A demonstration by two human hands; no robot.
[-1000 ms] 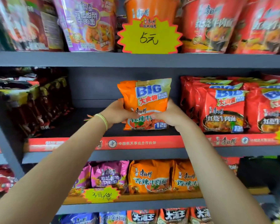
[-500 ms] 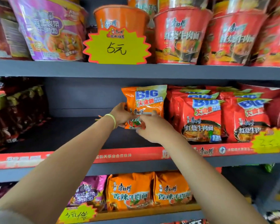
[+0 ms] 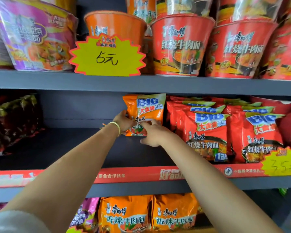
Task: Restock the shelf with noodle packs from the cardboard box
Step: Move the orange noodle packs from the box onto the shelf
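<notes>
A person's two bare arms reached up to the middle shelf (image 3: 74,148) of a grey store rack, where an orange BIG noodle pack (image 3: 145,110) stood upright at the back, its bottom edge on the shelf board, just beside a row of red BIG noodle packs (image 3: 207,132). The left hand (image 3: 123,122), with a pale band at the wrist, held the pack's lower left edge in a curled grip; the right hand (image 3: 152,134) lay across its lower front, fingers spread and only loosely bent, touching rather than clasping. The pack looked likely to tip forward or slump to the left once let go, since the shelf to its left was bare and nothing propped it there. A careless pull-back of the right hand might also have nudged the front red pack off its row. The cardboard box was out of sight. The pack's lower print was covered by both hands, and whether it leaned on the back panel could not be told. The yellow price tag (image 3: 280,163) at the right edge was cut off and smeared, and the dark packets (image 3: 13,121) at far left were too blurred to name.
</notes>
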